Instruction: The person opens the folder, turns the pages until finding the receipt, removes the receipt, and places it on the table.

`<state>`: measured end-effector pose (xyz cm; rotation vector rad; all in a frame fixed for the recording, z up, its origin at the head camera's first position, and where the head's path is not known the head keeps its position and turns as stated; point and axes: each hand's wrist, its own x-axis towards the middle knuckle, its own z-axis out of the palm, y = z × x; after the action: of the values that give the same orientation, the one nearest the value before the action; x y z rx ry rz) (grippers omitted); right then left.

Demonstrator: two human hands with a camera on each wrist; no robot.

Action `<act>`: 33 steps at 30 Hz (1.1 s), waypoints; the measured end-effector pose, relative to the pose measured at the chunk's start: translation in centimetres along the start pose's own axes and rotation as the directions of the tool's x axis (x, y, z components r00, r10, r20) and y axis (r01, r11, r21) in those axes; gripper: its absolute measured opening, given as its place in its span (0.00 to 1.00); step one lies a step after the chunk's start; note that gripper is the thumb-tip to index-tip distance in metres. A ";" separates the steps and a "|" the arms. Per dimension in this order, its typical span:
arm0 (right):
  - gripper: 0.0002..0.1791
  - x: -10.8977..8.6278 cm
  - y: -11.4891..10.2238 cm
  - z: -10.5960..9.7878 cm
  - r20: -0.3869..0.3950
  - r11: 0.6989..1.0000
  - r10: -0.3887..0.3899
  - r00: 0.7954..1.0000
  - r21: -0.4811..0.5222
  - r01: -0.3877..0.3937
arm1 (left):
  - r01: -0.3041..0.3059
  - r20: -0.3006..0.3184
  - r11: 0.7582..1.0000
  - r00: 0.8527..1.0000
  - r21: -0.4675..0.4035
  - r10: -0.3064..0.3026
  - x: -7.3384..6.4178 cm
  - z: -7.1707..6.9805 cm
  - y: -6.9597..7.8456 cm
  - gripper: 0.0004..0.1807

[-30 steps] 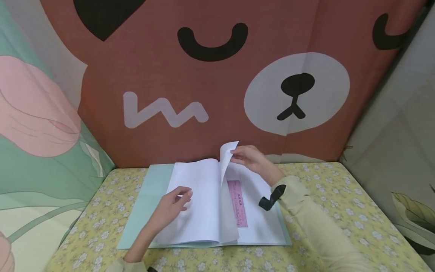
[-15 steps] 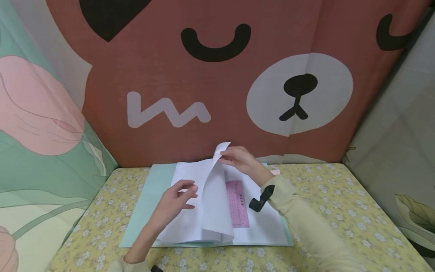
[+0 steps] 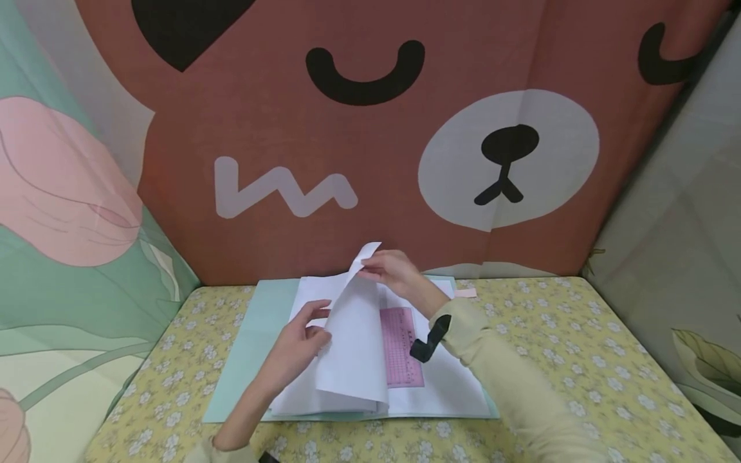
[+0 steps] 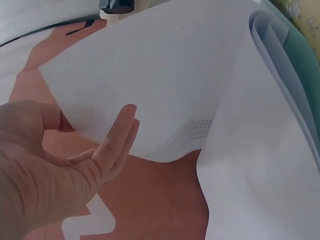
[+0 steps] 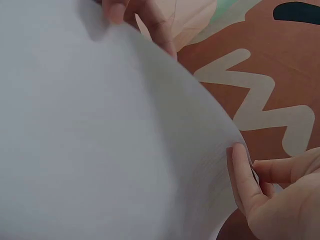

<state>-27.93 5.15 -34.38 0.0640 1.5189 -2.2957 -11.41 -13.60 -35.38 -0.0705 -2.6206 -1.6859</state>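
Note:
A booklet of white pages with a mint green cover [image 3: 239,362] lies spread on the table. Between thumb and fingers, my right hand [image 3: 393,273] pinches the top edge of a raised page [image 3: 356,347], which curves over to the left. Small print shows near the pinched part in the left wrist view. My left hand [image 3: 298,344] is at this page's left edge, thumb on one side and loosely bent fingers on the other; no firm grip shows. A pink translucent ruler [image 3: 403,347] rests on the right-hand page [image 3: 446,386], partly covered by the raised page.
Yellow floral cloth [image 3: 579,360] covers the table. A pale pink tab [image 3: 466,293] sticks out beyond the booklet's upper right. Close behind hangs a printed bear curtain [image 3: 382,141]. A black strap [image 3: 431,339] dangles from the right wrist.
My right hand has drawn the raised page leftward, from near the middle fold over the left side. The left hand has shifted slightly up to meet the page's edge. More of the ruler shows.

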 end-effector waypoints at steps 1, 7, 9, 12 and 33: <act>0.16 0.0 0.1 0.0 -0.002 1.000 -0.003 1.000 -0.007 0.003 | -0.003 0.001 1.000 1.000 0.013 0.003 0.0 0.0 0.1 0.28; 0.14 -0.4 0.2 -0.4 0.004 0.989 -0.031 1.000 -0.145 0.032 | -0.035 -0.023 0.992 0.999 0.119 0.038 0.0 0.1 0.0 0.35; 0.15 -0.5 0.2 -0.9 0.009 0.977 -0.040 0.999 -0.211 0.041 | -0.045 -0.033 0.987 0.998 0.157 0.050 0.1 0.0 -0.4 0.36; 0.18 -0.8 0.1 -1.9 0.018 0.950 -0.055 0.998 -0.307 0.058 | -0.042 -0.037 0.977 0.998 0.208 0.050 0.2 -0.2 -0.9 0.34; 0.21 -2.2 1.9 -11.0 -0.123 0.842 0.020 0.992 -0.533 -0.083 | 0.056 -0.066 0.904 0.997 0.423 -0.031 1.1 -2.1 -6.1 0.21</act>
<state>-27.15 15.01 -40.09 0.0804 2.1379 -1.7658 -12.79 -18.02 -39.95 0.0459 -2.8932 -1.0660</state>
